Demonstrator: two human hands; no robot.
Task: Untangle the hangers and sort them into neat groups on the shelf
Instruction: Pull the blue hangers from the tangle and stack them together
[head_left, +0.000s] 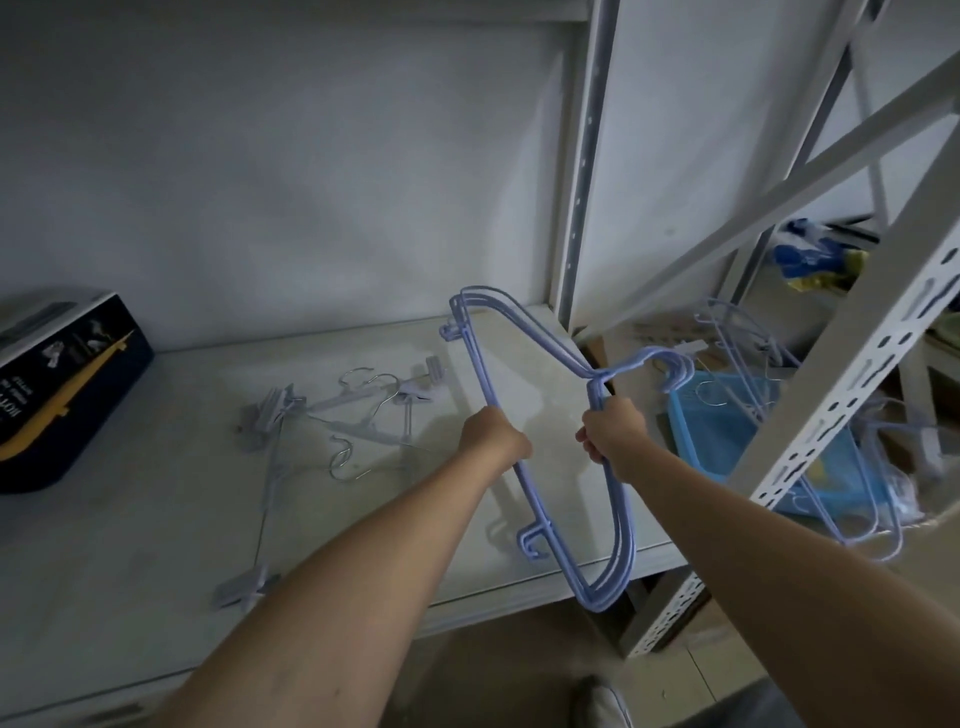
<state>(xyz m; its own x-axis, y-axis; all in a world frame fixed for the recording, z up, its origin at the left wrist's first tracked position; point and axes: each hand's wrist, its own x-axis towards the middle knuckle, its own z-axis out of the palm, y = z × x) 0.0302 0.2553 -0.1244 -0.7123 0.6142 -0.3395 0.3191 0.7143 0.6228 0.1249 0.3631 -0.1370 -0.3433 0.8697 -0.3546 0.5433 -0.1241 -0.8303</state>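
Both my hands grip one stacked bunch of blue hangers, held above the right end of the shelf. My left hand is curled round the long straight bar of the bunch. My right hand is wrapped round the neck side, just below the hooks, which point right toward the shelf post. The bunch is turned on its side: one shoulder corner up near the back wall, the other hanging past the shelf's front edge.

On the shelf to the left lies a loose tangle of pale clip hangers with metal hooks, clips spread out, one long bar running toward the front edge. A dark box with yellow print sits at the far left.

Right of the post, more blue hangers rest in and around a blue basket on the floor.
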